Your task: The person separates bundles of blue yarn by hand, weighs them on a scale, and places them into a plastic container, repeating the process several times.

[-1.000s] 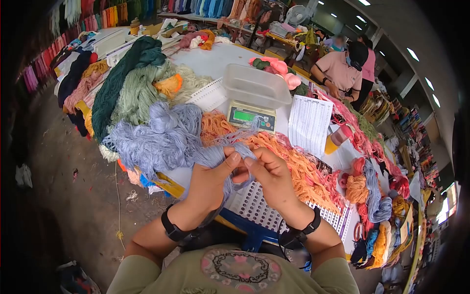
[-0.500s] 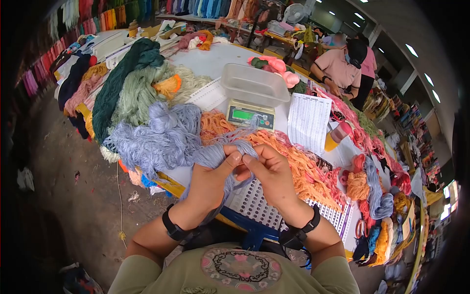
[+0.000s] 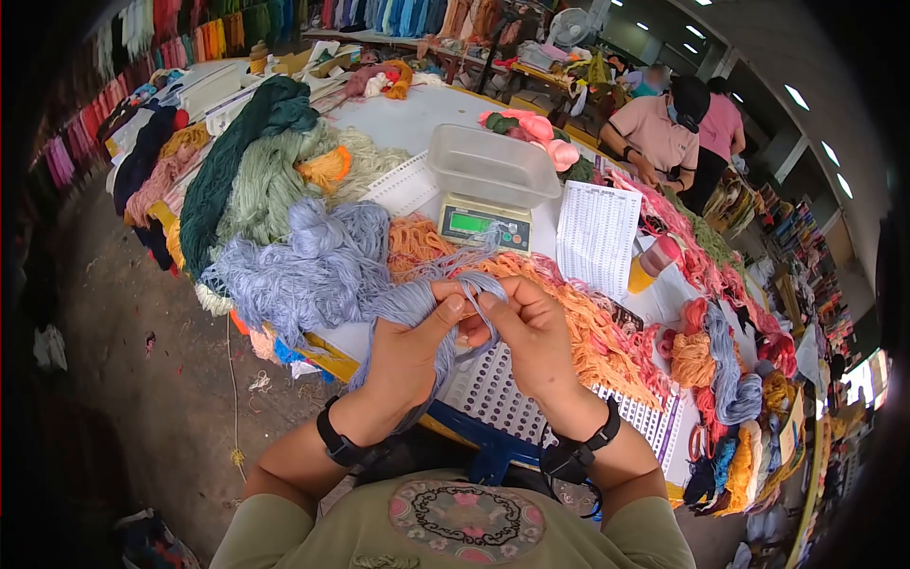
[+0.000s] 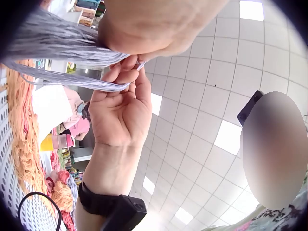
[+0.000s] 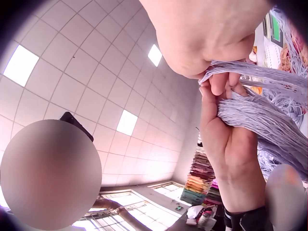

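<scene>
While a grey-brown floor (image 3: pixel 142 360) spreads beyond its left side, a white table (image 3: pixel 389 116) stretches before a person in a green shirt (image 3: pixel 284 531), its near edge trimmed in yellow. By the table's right side, a worker in a pink shirt (image 3: pixel 654 133) leans forward. A lavender-blue pile (image 3: pixel 294 270) reaches the left edge, with dark green yarn (image 3: pixel 248 152) behind it; orange yarn (image 3: pixel 597 341) runs from beside the pile toward the right, hemming in the space past the hands. At the near edge, a white perforated panel (image 3: pixel 479 398) lies below the hands, the orange yarn overlapping its far side. A clear plastic tray (image 3: pixel 493 169) sits on a scale (image 3: pixel 485 228), a printed sheet (image 3: pixel 597 237) just to the right. Between the scale and the near edge, a lavender-blue hank (image 3: pixel 408 302) hangs over the left hand (image 3: pixel 406 356), whose fingers curl about the yarn, its end hanging at the table's edge. The right hand (image 3: pixel 538 346), close beside it, pinches a slender loop (image 3: pixel 483 283) of the same yarn, a narrow gap showing between loop and hank in the left wrist view.
</scene>
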`<state>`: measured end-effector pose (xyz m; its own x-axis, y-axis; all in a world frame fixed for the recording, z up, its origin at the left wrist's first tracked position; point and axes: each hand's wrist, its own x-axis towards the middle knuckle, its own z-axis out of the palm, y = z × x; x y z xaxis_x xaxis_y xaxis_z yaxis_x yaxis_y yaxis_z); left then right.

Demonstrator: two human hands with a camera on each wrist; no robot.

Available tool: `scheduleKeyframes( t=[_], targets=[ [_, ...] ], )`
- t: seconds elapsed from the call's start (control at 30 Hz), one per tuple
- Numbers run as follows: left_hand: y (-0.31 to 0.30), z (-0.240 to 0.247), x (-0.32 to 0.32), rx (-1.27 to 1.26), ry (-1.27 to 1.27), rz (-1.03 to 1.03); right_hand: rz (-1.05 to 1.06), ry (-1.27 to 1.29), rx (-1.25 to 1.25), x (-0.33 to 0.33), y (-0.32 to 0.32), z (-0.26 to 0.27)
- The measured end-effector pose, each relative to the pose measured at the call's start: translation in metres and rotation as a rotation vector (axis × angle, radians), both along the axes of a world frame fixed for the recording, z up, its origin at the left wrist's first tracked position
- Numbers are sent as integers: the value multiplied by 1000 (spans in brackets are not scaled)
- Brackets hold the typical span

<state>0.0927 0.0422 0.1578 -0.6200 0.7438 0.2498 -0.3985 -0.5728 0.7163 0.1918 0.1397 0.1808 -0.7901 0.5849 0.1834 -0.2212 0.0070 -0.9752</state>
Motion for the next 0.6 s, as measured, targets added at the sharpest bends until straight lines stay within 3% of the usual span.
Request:
scheduleKeyframes(
  t=[0.17,0.27,0.33,0.37,0.4,0.47,0.53,0.6],
  targets=[
    [2,-2,-1,-18,24,-17,2,-45,76,1,0,-4],
    [1,-11,-10,-59,-15,-14,-76,84,92,-1,5,-7],
    [-6,-10,-22,-82,-55,-37,-185,66,-297,7,34,-5],
    [-14,-6,-27,42,-173,-183,-185,69,-305,11,50,-4],
    [-19,-1,-29,166,-294,-327,-244,27,-274,16,67,-5],
    [-23,7,-31,153,-276,-372,-304,-11,-246,15,74,-1],
    [-19,10,-30,142,-258,-423,-159,-195,52,14,58,17],
    [-13,8,-23,143,-170,-503,-127,-236,134,10,31,26]
  ],
)
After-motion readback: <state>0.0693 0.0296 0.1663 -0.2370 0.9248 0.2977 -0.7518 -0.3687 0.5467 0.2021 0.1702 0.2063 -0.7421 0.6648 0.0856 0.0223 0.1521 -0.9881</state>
